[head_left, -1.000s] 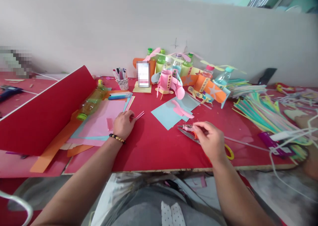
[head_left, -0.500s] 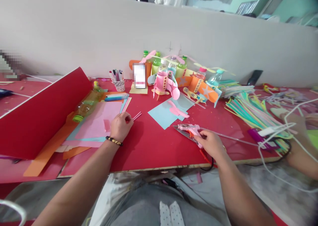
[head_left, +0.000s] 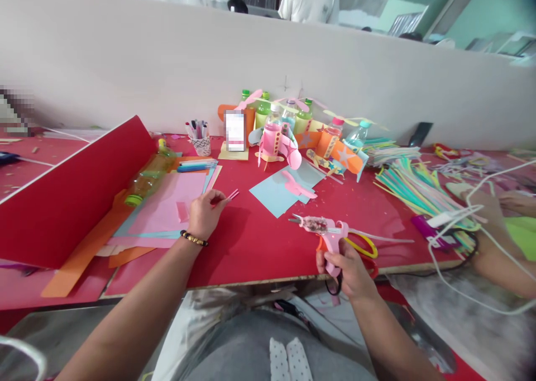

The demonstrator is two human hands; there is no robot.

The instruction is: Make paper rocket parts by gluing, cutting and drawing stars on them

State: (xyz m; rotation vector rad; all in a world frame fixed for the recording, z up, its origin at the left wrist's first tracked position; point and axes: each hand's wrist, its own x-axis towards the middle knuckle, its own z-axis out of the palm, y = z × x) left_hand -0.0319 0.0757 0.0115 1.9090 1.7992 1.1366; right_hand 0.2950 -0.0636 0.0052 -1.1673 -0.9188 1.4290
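Between the thumb and fingers of my left hand [head_left: 204, 213] are two thin pink strips [head_left: 233, 194], held just above the red table. My right hand [head_left: 349, 266] is wrapped round the handle of a pink glue gun [head_left: 330, 231], whose nozzle points left. A clear glue stick [head_left: 389, 240] trails from its back end. Scissors with a yellow handle loop [head_left: 365, 243] show behind the gun; whether my right hand touches them I cannot tell. Beyond the gun, a pink paper propeller [head_left: 298, 185] lies on blue paper sheets [head_left: 272, 196].
Left are pink paper [head_left: 161, 196], a plastic bottle [head_left: 148, 177] and a red board [head_left: 84, 185]. Decorated bottle planes [head_left: 274, 138], a phone [head_left: 235, 131] and a pen cup [head_left: 200, 144] stand behind. Right are coloured strips [head_left: 414, 188], a white cord [head_left: 438, 258] and another person's arm [head_left: 494, 241].
My right hand has closed round the glue gun's handle and lifted it. The scissors' yellow handle has come into sight. My left hand has moved slightly, keeping the strips.
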